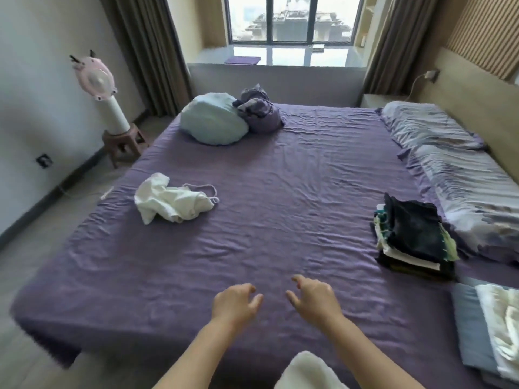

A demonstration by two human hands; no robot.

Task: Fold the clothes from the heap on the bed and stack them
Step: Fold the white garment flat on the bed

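A crumpled white garment [171, 202] with thin straps lies on the left part of the purple bed [280, 220]. A stack of folded clothes [414, 238], dark fabric on top, stands at the right beside the pillows. My left hand [234, 303] and my right hand [313, 299] hover side by side over the near middle of the sheet, fingers loosely curled, holding nothing. Both are far from the white garment and the stack.
A pale blue bundle [212, 119] and a purple-grey bundle [259, 112] sit at the far edge. Striped pillows [455, 169] line the right side. Folded bedding [488, 329] lies at the near right. A pink fan [97, 77] stands on a stool left of the bed.
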